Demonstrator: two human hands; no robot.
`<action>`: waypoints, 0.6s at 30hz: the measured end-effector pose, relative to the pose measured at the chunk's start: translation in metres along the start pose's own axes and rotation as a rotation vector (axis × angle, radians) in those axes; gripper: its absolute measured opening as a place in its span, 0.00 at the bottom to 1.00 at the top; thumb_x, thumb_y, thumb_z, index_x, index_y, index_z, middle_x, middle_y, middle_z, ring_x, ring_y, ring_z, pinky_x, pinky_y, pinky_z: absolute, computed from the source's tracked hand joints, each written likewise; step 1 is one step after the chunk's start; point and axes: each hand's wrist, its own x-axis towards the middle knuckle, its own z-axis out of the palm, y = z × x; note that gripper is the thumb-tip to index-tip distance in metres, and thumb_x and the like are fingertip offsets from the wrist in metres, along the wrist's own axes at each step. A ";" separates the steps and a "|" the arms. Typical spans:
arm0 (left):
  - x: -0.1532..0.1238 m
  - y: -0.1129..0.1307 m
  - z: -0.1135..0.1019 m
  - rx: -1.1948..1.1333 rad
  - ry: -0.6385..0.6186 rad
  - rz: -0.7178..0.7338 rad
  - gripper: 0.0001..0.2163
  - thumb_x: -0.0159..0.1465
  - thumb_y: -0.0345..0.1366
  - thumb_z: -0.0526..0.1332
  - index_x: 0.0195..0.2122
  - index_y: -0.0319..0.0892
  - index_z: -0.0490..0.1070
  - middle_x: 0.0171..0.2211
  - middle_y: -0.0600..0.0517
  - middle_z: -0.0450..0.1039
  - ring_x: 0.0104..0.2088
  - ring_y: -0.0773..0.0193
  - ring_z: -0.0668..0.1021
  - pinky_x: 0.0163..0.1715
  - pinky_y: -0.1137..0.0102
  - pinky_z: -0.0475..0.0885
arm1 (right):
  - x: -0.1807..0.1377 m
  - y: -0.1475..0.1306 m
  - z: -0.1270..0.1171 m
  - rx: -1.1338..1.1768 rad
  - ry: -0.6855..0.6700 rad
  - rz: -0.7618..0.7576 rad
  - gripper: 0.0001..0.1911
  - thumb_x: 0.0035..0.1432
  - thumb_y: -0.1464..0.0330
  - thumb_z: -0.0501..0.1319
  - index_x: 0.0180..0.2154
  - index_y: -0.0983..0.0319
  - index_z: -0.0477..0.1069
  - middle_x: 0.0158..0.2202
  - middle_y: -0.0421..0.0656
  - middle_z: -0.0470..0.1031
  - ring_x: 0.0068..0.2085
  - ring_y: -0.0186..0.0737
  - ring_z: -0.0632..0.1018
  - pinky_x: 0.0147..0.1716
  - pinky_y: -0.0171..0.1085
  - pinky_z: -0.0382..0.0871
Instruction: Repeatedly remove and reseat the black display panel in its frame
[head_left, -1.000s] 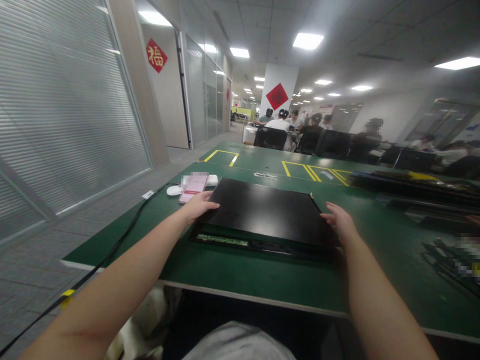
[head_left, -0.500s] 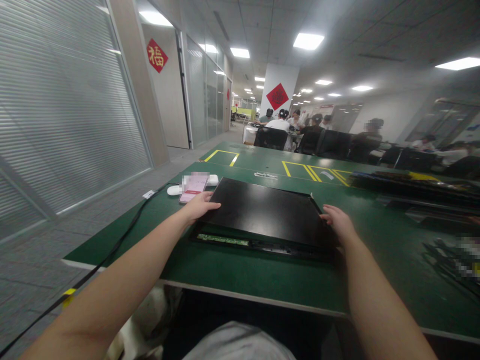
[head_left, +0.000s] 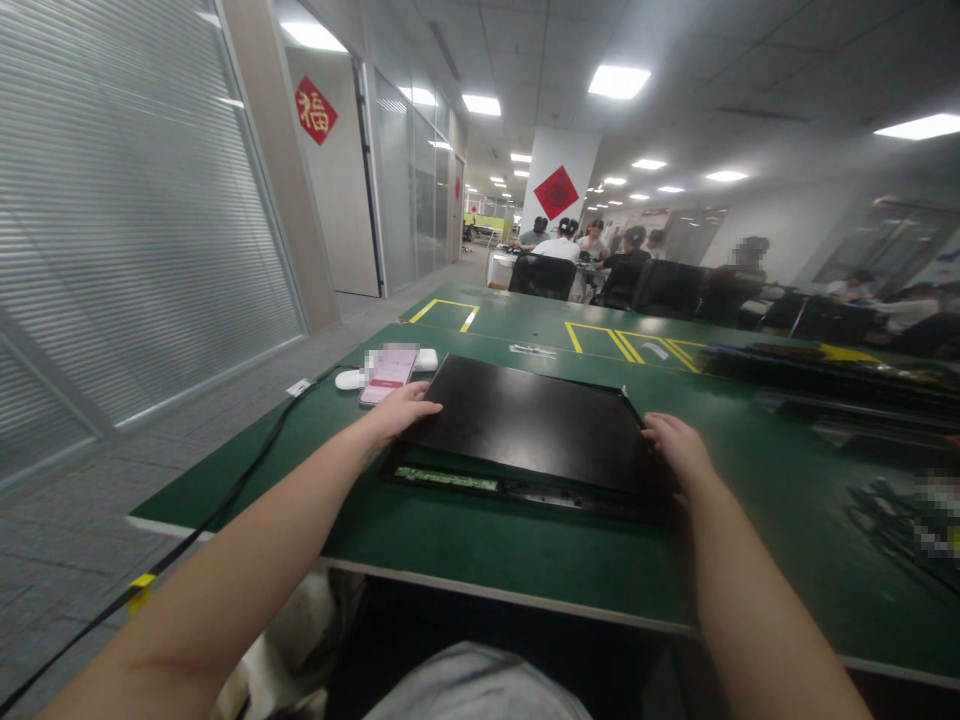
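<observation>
A flat black screen panel [head_left: 532, 415] lies slightly askew over a black frame [head_left: 551, 495] on the green table. A narrow green circuit board [head_left: 446, 479] shows along the frame's near side, left of the middle. My left hand [head_left: 405, 410] grips the panel's left edge, thumb on top and fingers mostly hidden below. At the right edge my right hand [head_left: 679, 450] has its fingers closed on the panel's side; part of that grip is hidden. The panel's near edge sits back from the frame's near strip, which leaves that strip uncovered.
A phone [head_left: 389, 374] rests on a white object [head_left: 425, 360] beyond my left hand. A black cable [head_left: 274, 435] runs off the left edge. Stacked dark panels [head_left: 817, 370] and bundled cables [head_left: 892, 525] lie at right. Several people sit beyond the table [head_left: 480, 560].
</observation>
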 end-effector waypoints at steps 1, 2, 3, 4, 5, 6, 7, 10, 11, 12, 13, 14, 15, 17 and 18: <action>0.000 0.000 0.000 -0.004 -0.001 -0.001 0.18 0.45 0.29 0.73 0.39 0.42 0.75 0.39 0.48 0.83 0.46 0.49 0.83 0.45 0.61 0.79 | 0.002 0.002 0.000 -0.025 0.001 -0.002 0.27 0.51 0.51 0.59 0.47 0.61 0.77 0.36 0.49 0.81 0.40 0.49 0.78 0.40 0.43 0.67; 0.000 0.000 0.000 -0.010 -0.004 0.000 0.19 0.45 0.29 0.73 0.39 0.43 0.75 0.39 0.48 0.83 0.48 0.49 0.82 0.46 0.61 0.79 | 0.003 0.004 0.000 -0.041 -0.003 -0.006 0.27 0.51 0.52 0.59 0.46 0.60 0.77 0.37 0.49 0.81 0.41 0.49 0.78 0.41 0.43 0.67; 0.001 -0.001 -0.001 -0.018 -0.011 0.002 0.19 0.44 0.29 0.73 0.39 0.43 0.76 0.40 0.48 0.83 0.49 0.49 0.81 0.47 0.61 0.79 | 0.005 0.005 0.000 -0.047 -0.006 -0.012 0.26 0.51 0.52 0.59 0.46 0.60 0.78 0.37 0.49 0.81 0.42 0.49 0.78 0.42 0.43 0.67; 0.001 -0.001 -0.001 -0.027 -0.020 0.004 0.20 0.44 0.29 0.73 0.39 0.43 0.76 0.40 0.48 0.83 0.50 0.49 0.81 0.47 0.61 0.79 | 0.006 0.006 0.000 -0.050 -0.012 -0.018 0.26 0.51 0.52 0.59 0.46 0.60 0.78 0.38 0.49 0.81 0.43 0.49 0.78 0.42 0.43 0.68; 0.002 -0.002 -0.002 -0.035 -0.029 0.007 0.20 0.44 0.28 0.73 0.40 0.43 0.75 0.41 0.48 0.83 0.51 0.48 0.80 0.48 0.61 0.78 | 0.007 0.008 0.000 -0.056 -0.017 -0.024 0.25 0.51 0.52 0.59 0.45 0.59 0.78 0.38 0.48 0.81 0.43 0.49 0.78 0.43 0.43 0.68; 0.002 -0.003 -0.002 -0.041 -0.037 0.010 0.21 0.44 0.28 0.73 0.40 0.43 0.75 0.41 0.48 0.83 0.52 0.48 0.80 0.48 0.61 0.78 | 0.007 0.008 0.000 -0.063 -0.020 -0.031 0.25 0.51 0.52 0.60 0.45 0.59 0.78 0.38 0.48 0.81 0.43 0.49 0.78 0.43 0.43 0.68; 0.003 -0.003 -0.002 -0.045 -0.040 0.013 0.21 0.44 0.28 0.73 0.40 0.43 0.75 0.42 0.48 0.83 0.52 0.48 0.80 0.48 0.61 0.78 | 0.008 0.009 0.000 -0.071 -0.020 -0.037 0.24 0.51 0.52 0.60 0.45 0.59 0.78 0.37 0.48 0.81 0.43 0.50 0.78 0.43 0.43 0.68; 0.003 -0.004 -0.002 -0.031 -0.027 0.009 0.20 0.44 0.27 0.73 0.40 0.43 0.76 0.43 0.47 0.83 0.52 0.47 0.80 0.48 0.60 0.79 | 0.008 0.009 0.000 -0.088 -0.016 -0.049 0.23 0.51 0.52 0.61 0.43 0.58 0.79 0.37 0.47 0.81 0.43 0.50 0.78 0.42 0.43 0.68; 0.004 -0.004 -0.002 -0.024 -0.020 0.008 0.20 0.44 0.27 0.73 0.40 0.43 0.76 0.43 0.47 0.83 0.52 0.47 0.80 0.47 0.60 0.79 | 0.008 0.009 0.000 -0.090 -0.015 -0.051 0.22 0.51 0.52 0.61 0.43 0.58 0.79 0.37 0.47 0.81 0.42 0.50 0.78 0.42 0.43 0.68; 0.004 -0.004 -0.002 -0.018 -0.016 0.007 0.20 0.44 0.27 0.73 0.40 0.43 0.76 0.43 0.46 0.83 0.52 0.46 0.80 0.47 0.60 0.79 | 0.008 0.009 -0.001 -0.094 -0.012 -0.053 0.22 0.51 0.53 0.61 0.42 0.58 0.79 0.37 0.47 0.81 0.42 0.50 0.78 0.42 0.44 0.68; 0.004 -0.004 -0.002 -0.015 -0.016 0.009 0.20 0.44 0.27 0.73 0.40 0.43 0.75 0.43 0.46 0.83 0.52 0.46 0.80 0.47 0.60 0.79 | 0.008 0.009 -0.001 -0.102 -0.009 -0.056 0.22 0.51 0.53 0.61 0.42 0.58 0.79 0.37 0.47 0.81 0.42 0.50 0.78 0.42 0.44 0.68; 0.003 -0.004 -0.002 -0.017 -0.020 0.011 0.20 0.44 0.27 0.72 0.40 0.42 0.75 0.42 0.46 0.83 0.52 0.46 0.80 0.47 0.60 0.79 | 0.008 0.009 -0.001 -0.110 -0.005 -0.057 0.22 0.51 0.52 0.61 0.42 0.58 0.79 0.38 0.47 0.81 0.42 0.50 0.78 0.42 0.44 0.68; 0.003 -0.004 -0.002 -0.020 -0.025 0.013 0.20 0.44 0.27 0.72 0.40 0.42 0.75 0.42 0.46 0.83 0.52 0.46 0.80 0.47 0.59 0.78 | 0.008 0.009 -0.001 -0.118 -0.001 -0.056 0.22 0.51 0.52 0.61 0.42 0.58 0.79 0.38 0.47 0.81 0.42 0.50 0.78 0.42 0.44 0.68; 0.003 -0.004 -0.002 -0.024 -0.035 0.011 0.20 0.44 0.27 0.72 0.40 0.41 0.75 0.42 0.45 0.83 0.52 0.47 0.80 0.48 0.59 0.78 | 0.008 0.009 -0.001 -0.127 0.003 -0.056 0.22 0.51 0.52 0.61 0.42 0.58 0.80 0.39 0.48 0.81 0.41 0.50 0.78 0.42 0.44 0.68; 0.003 -0.004 -0.002 -0.026 -0.038 0.012 0.21 0.44 0.28 0.73 0.40 0.41 0.74 0.41 0.45 0.83 0.51 0.47 0.80 0.48 0.59 0.78 | 0.008 0.009 -0.001 -0.127 0.003 -0.058 0.22 0.51 0.52 0.61 0.42 0.58 0.80 0.38 0.48 0.81 0.41 0.50 0.78 0.42 0.44 0.69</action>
